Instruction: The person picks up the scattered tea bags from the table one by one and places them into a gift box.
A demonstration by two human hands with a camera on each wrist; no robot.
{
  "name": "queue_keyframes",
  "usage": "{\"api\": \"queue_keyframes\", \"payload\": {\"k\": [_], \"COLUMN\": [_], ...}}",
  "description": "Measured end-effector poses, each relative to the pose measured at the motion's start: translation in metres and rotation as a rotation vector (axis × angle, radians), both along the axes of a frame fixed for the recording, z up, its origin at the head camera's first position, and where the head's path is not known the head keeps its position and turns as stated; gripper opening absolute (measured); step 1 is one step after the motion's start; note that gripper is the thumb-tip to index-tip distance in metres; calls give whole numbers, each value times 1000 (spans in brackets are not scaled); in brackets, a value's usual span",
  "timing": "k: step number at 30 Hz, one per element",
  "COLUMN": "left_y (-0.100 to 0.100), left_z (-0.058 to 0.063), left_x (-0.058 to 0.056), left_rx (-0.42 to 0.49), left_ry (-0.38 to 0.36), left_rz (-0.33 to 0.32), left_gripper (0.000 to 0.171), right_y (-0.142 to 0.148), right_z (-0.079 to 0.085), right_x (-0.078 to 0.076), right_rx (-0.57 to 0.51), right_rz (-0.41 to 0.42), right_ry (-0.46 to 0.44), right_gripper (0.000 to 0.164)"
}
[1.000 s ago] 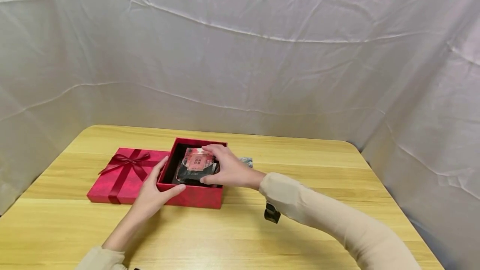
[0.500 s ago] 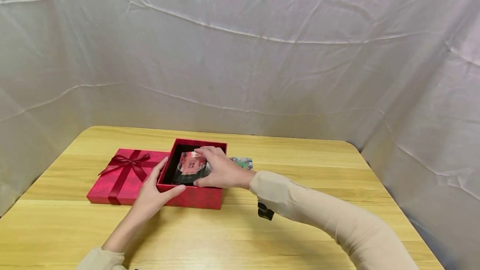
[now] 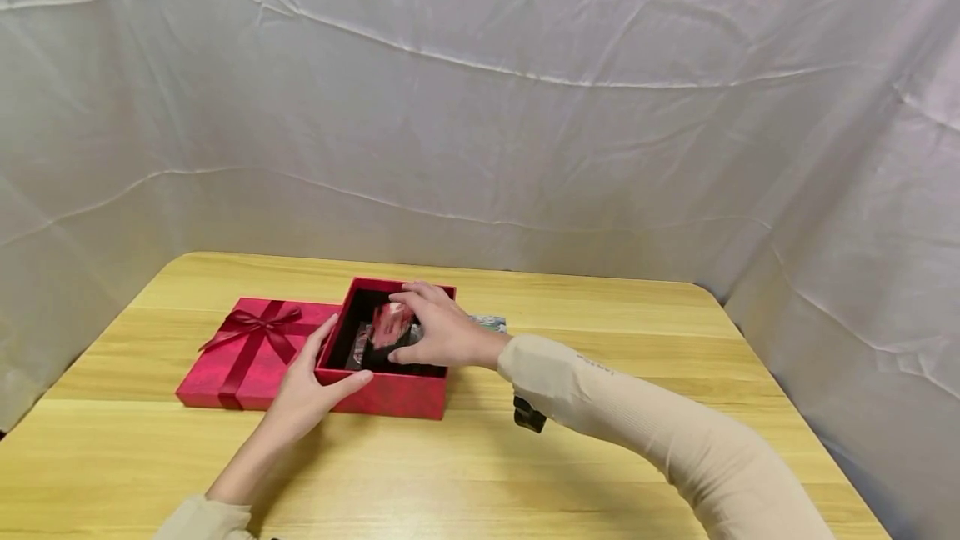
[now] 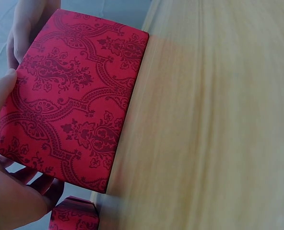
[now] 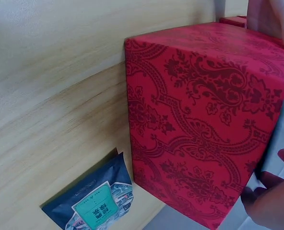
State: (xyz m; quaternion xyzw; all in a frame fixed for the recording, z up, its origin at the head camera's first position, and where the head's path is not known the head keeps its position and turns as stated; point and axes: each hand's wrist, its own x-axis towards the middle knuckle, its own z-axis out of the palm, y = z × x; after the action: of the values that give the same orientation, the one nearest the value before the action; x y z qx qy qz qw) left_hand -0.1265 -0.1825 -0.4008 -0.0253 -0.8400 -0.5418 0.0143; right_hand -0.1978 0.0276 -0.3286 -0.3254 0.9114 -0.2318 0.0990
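An open-topped red gift box (image 3: 390, 396) with a dark inside stands on the table, patterned with darker scrolls. My left hand (image 3: 311, 386) grips its near left corner, thumb over the near rim and fingers along the left wall. My right hand (image 3: 442, 332) reaches in over the box's right rim. Between its thumb and fingers it pinches a red-and-black sachet (image 3: 390, 325), tilted and blurred, partly covered by the fingers. Beside that sachet, lower in the box, shows the edge of another packet (image 3: 360, 346).
The red lid (image 3: 247, 365) with a ribbon bow lies left of the box, close against it. Right of the box lies a dark packet (image 5: 96, 206) with a green label, mostly behind my right hand in the head view. Pale cloth (image 3: 480, 148) hangs behind the wooden table (image 3: 600, 315).
The right hand has moved the sachet left inside the box, then tilted it, and a packet edge now shows at its left. The left hand has stayed on the box.
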Motion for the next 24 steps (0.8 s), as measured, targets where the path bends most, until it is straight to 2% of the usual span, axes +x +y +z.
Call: {"api": "queue_keyframes", "payload": {"k": [5,11,16,20,24], "left_y": [0,0,0,0,0], "left_z": [-1,-2,-2,0,0], "left_x": [0,-1,-2,-1,0], "left_rx": [1,-12,-23,-29,-30], "left_ry": [4,18,15,10,7], "left_rz": [2,4,9,8,9], "left_gripper": [93,93,94,94,94], "right_y": [3,15,29,41,52], "right_z": [0,-3,-5,-7,-12], "right_x": [-2,-9,-16,-23,-29], "right_rx": [-45,-167,-270,-307,-337], "right_rz": [-17,-44,-121,-188,-213], "right_ry": [5,60,45,42,35], "right_gripper": [67,55,54,52,51]}}
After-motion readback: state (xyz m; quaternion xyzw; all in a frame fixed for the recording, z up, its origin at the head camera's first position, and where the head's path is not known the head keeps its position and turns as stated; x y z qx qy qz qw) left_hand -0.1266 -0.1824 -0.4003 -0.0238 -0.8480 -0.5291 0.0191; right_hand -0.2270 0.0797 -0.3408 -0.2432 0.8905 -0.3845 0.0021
